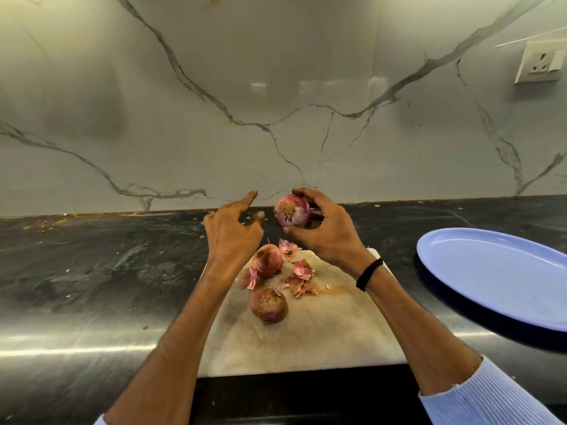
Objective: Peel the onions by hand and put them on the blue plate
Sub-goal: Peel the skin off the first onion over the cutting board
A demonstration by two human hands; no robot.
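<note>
My right hand (328, 231) grips a partly peeled purple-white onion (292, 210) above the far edge of the pale cutting board (322, 332), root end facing me. My left hand (233, 231) hovers just left of that onion with fingers spread and relaxed, holding nothing. Two unpeeled reddish-brown onions lie on the board: one (267, 260) near my left wrist, one (268, 305) closer to me. Loose pink skin pieces (302, 276) are scattered between them. The blue plate (497, 274) lies on the counter at the right with nothing on it.
The board lies on a dark, glossy counter (92, 271) that runs to a marble-patterned wall (276, 102). Crumbs lie along the counter's back edge at the left. A wall socket (541, 64) is at the upper right. A black band circles my right wrist.
</note>
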